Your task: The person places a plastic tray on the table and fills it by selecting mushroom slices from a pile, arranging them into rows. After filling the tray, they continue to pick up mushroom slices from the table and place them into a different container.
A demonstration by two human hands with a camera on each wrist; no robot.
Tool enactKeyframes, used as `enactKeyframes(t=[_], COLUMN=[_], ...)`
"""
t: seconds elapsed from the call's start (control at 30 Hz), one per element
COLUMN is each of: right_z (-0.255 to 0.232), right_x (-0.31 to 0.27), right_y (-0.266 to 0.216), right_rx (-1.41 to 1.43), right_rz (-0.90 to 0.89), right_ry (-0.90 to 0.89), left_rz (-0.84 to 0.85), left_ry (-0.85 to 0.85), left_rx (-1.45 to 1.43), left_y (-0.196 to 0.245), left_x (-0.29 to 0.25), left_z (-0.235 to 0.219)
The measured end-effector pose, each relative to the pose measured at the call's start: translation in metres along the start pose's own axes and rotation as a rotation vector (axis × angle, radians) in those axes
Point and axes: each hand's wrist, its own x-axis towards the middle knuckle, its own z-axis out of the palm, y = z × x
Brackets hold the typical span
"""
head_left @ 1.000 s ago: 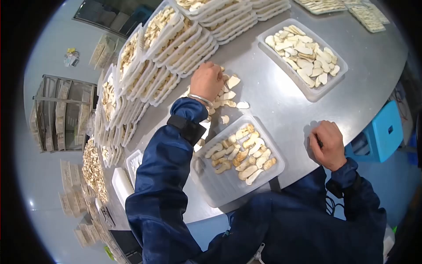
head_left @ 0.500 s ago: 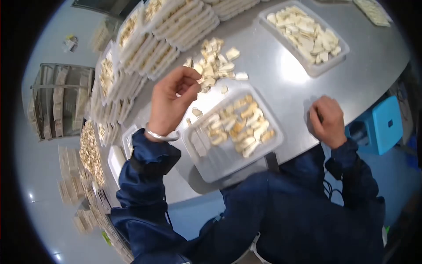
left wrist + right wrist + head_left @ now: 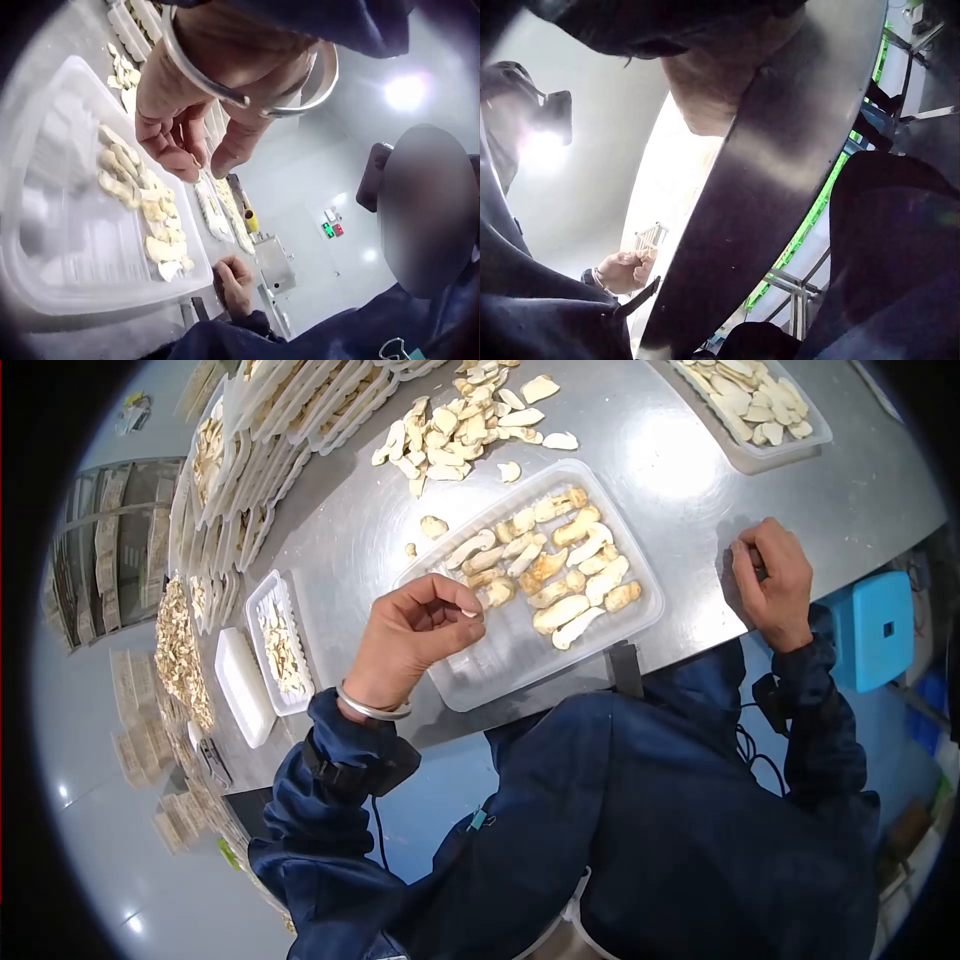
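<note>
A clear plastic tray (image 3: 480,670) lies on the steel table and holds rows of pale mushroom slices (image 3: 560,560) in its far half. My left hand (image 3: 455,615) hovers over the tray's near left end, its curled fingers and thumb pinching a small pale slice. In the left wrist view the left hand (image 3: 199,159) hangs above the same tray (image 3: 60,247). A loose pile of slices (image 3: 450,425) lies beyond the tray. My right hand (image 3: 765,575) rests curled at the table's edge around a small dark tool. The right wrist view is mostly dark and shows only the underside of the table edge.
Stacked filled trays (image 3: 290,400) line the far left. Another filled tray (image 3: 760,400) sits far right. A small tray (image 3: 275,640) and a white block (image 3: 243,685) lie at the left. A blue stool (image 3: 875,630) stands below the right hand.
My left hand has come back from the loose pile to the near left end of the tray, fingers pinched. The right hand has stayed at the table edge.
</note>
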Motion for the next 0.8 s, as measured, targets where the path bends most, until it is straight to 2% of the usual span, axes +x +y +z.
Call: enactKeyframes(t=[0.1, 0.2, 0.6, 0.8], right_z=[0.000, 0.000, 0.001, 0.000], right_x=[0.000, 0.000, 0.000, 0.000], right_y=[0.001, 0.001, 0.001, 0.001], right_rx=[-0.016, -0.017, -0.018, -0.021], right_rz=[-0.005, -0.011, -0.011, -0.016], right_ry=[-0.009, -0.011, -0.006, -0.006], left_rz=[0.089, 0.062, -0.091, -0.105], left_ry=[0.046, 0.115, -0.012, -0.018], left_rx=[0.023, 0.074, 0.025, 0.080], left_y=[-0.027, -0.020, -0.033, -0.036], left_x=[0.006, 0.006, 0.006, 0.012], left_z=[-0.004, -0.002, 0.009, 0.008])
